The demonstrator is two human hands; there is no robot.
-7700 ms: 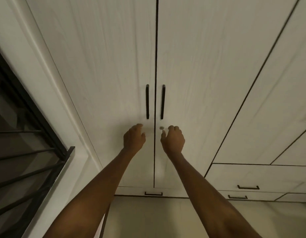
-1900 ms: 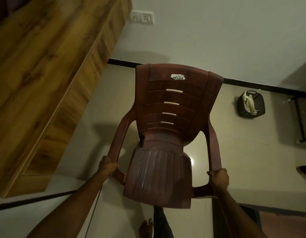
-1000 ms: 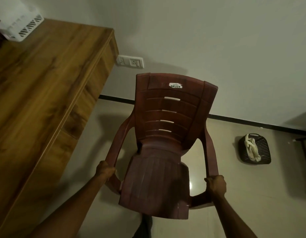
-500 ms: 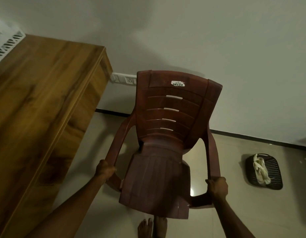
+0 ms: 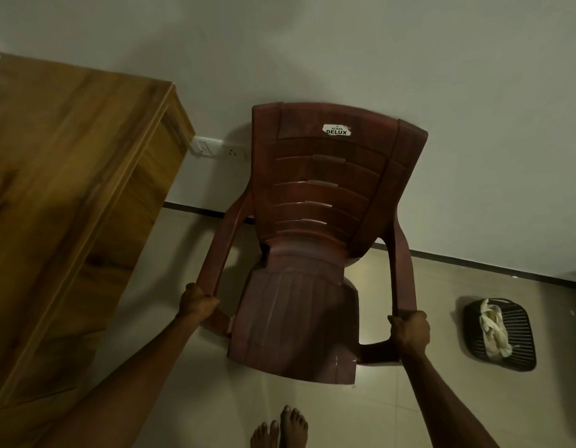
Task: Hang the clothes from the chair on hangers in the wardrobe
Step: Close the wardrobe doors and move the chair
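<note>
Chair (image 5: 312, 253): moulded plastic, judged light and stiff, a bit bulky. It is held clear of the floor, near the wall, beside the desk (image 5: 70, 189). Left hand (image 5: 196, 302) and right hand (image 5: 409, 331) are each clenched round an armrest front. No clothes visible on it.

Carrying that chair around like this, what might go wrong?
The chair is held by both armrests, left hand and right hand, and it hides the floor ahead. Bare feet sit just under its front edge, so lowering it carelessly might catch toes. The wooden desk is close on the left and the basket lies on the right, so a swing may hit either.
</note>
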